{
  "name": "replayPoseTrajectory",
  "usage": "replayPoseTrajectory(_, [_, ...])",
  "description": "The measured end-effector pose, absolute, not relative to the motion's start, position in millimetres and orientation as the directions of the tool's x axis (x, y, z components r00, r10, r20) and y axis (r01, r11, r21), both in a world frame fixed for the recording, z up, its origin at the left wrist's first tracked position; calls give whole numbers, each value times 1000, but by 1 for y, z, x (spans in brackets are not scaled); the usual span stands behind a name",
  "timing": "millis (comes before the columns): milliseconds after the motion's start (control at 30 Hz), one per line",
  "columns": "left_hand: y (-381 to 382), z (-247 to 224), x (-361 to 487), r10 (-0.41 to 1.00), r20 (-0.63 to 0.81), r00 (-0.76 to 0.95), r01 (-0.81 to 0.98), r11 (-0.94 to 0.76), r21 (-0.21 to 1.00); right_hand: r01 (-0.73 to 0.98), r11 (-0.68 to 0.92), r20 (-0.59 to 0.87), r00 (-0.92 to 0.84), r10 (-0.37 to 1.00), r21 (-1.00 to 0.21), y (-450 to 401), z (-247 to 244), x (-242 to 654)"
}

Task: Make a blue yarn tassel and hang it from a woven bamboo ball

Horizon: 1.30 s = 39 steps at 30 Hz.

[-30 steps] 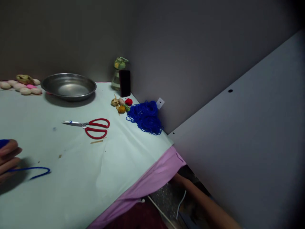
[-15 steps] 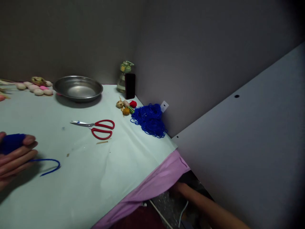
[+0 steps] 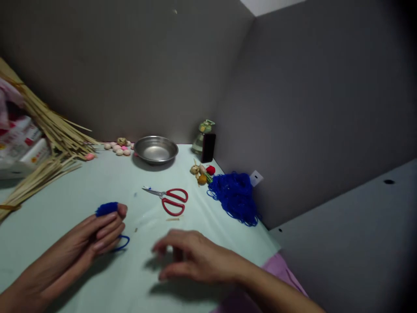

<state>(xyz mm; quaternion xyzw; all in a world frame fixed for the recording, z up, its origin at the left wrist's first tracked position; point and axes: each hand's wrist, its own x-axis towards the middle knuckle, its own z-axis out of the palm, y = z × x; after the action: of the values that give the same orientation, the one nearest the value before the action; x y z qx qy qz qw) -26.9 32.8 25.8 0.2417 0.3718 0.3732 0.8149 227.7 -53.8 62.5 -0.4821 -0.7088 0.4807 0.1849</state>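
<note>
At the left of the head view, my left hand (image 3: 104, 234) holds a wound bundle of blue yarn (image 3: 107, 209) that shows above the fingers. A loose yarn end (image 3: 123, 243) curls out below that hand, over the cloth. My right hand (image 3: 192, 256) hovers over the tablecloth with its fingers bent and apart, nothing between them, slightly blurred. Beyond it lie red-handled scissors (image 3: 167, 200), blades spread and pointing left. A loose heap of blue yarn (image 3: 236, 198) rests at the right, against the partition.
A steel bowl (image 3: 156, 138) stands at the back, beside pale egg-shaped pieces (image 3: 119, 152). Small coloured balls (image 3: 202, 179) sit before a phone (image 3: 208, 148) and a bottle (image 3: 197, 143). Plant-like strips (image 3: 65, 134) and packages (image 3: 22, 148) are at the left. A partition (image 3: 293, 108) bounds the right.
My right hand has risen from below the table edge to above the cloth. The view has swung left, bringing my left hand, still holding the yarn, further into sight.
</note>
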Motion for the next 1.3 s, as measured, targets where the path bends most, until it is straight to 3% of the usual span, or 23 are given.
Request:
replayPoseTrajectory(67, [29, 26, -25, 790, -355, 500, -405, 576, 711, 314, 90, -46, -401, 915, -945, -23, 55, 200])
replayPoseTrajectory(167, [28, 26, -23, 832, -367, 416, -457, 540, 707, 103, -60, -107, -551, 828, -993, 12, 36, 168])
replayPoseTrajectory(267, [34, 23, -29, 868, -444, 221, -525, 490, 696, 135, -160, -207, -516, 831, -978, 30, 22, 164])
replayPoseTrajectory(367, [46, 10, -43, 890, -446, 98, -490, 433, 757, 131, -178, -217, -401, 890, -975, 35, 23, 182])
replayPoseTrajectory(533, [57, -16, -56, 892, -412, 187, -293, 451, 843, 67, -91, -102, -170, 980, -994, 42, 31, 209])
replayPoseTrajectory(633, [57, -23, -49, 910, -367, 193, -265, 408, 873, -21, -61, -60, -40, 997, -998, 49, 28, 216])
replayPoseTrajectory(800, [53, -27, -39, 937, -315, 149, -203, 341, 918, -247, -46, -57, 36, 998, -968, 51, 31, 221])
replayPoseTrajectory(933, [50, -30, -38, 931, -324, 167, -167, 351, 921, -499, -85, -70, -47, 996, -863, 42, 44, 215])
replayPoseTrajectory(1033, [49, -32, -36, 934, -280, 224, -136, 314, 940, -580, -129, -38, -165, 985, -804, 33, 49, 211])
replayPoseTrajectory(1167, [51, -37, -35, 938, -231, 257, -87, 261, 961, -489, -195, -33, -320, 947, -850, 19, 47, 218])
replayPoseTrajectory(1300, [55, -38, -38, 964, -199, 177, 26, 198, 980, -381, -228, -61, -404, 913, -896, 11, 41, 237])
